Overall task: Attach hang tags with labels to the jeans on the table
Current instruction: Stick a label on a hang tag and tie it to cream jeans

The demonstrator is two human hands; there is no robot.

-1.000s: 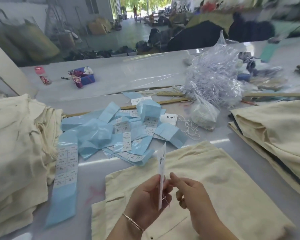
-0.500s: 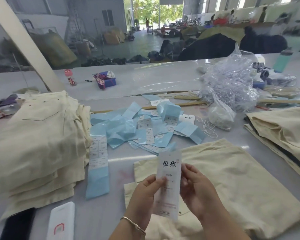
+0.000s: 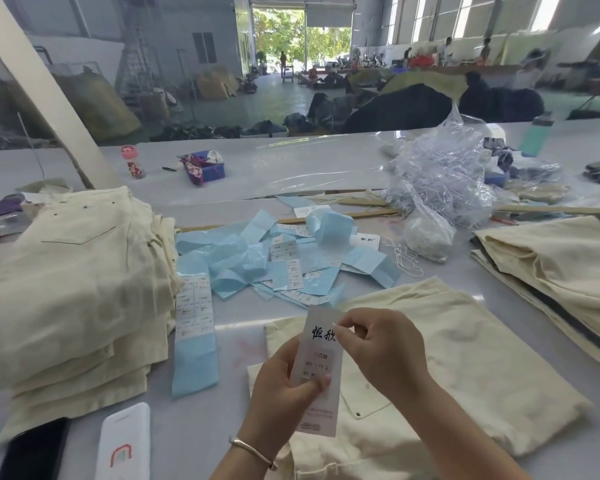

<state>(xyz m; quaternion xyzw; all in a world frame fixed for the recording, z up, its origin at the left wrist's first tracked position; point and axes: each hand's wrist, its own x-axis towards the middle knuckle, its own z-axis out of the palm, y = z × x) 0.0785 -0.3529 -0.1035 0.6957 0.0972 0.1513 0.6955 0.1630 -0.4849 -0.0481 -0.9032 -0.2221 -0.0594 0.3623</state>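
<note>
Head view: a white hang tag is held upright above a pair of cream jeans spread on the grey counter. The tag's lower half is gripped by the left hand, thumb laid across the printed label on its face, while its top edge is pinched by the fingertips of the right hand, where a thin white thread can just be made out. A metal bangle is worn on the left wrist.

Beyond the hands, a loose heap of blue label strips, some still carrying white printed stickers, is scattered across the counter. To the right of it, a small clear bag is seen filled with whitish material that cannot be identified, with loose white string trailing beside it. Behind that bag, a large crumpled plastic bag is packed with fine pale strands. Farther back on the left, a small blue box is stuffed with patterned cloth.

A tall stack of folded cream jeans is piled at the left, a second stack at the right edge. A dark phone and a white case are laid at the near left corner.
</note>
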